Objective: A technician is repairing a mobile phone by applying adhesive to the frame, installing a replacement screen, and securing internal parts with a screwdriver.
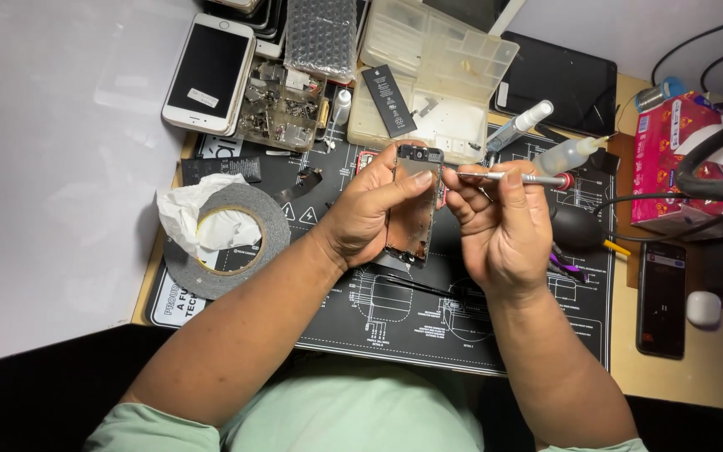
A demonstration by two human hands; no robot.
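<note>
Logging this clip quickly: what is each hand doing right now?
Left hand: closed around an opened phone frame, held upright.
Right hand: fingers closed on a slim metal screwdriver, its tip at the frame's top.

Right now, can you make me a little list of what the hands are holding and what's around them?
Left hand: grips an opened phone frame, held upright
Right hand: holds a slim screwdriver, tip at the frame's top
Under hands: black work mat
Left of hands: grey tape roll, crumpled tissue
Behind: white phone, clear parts box
Right: two squeeze bottles, red box
</note>
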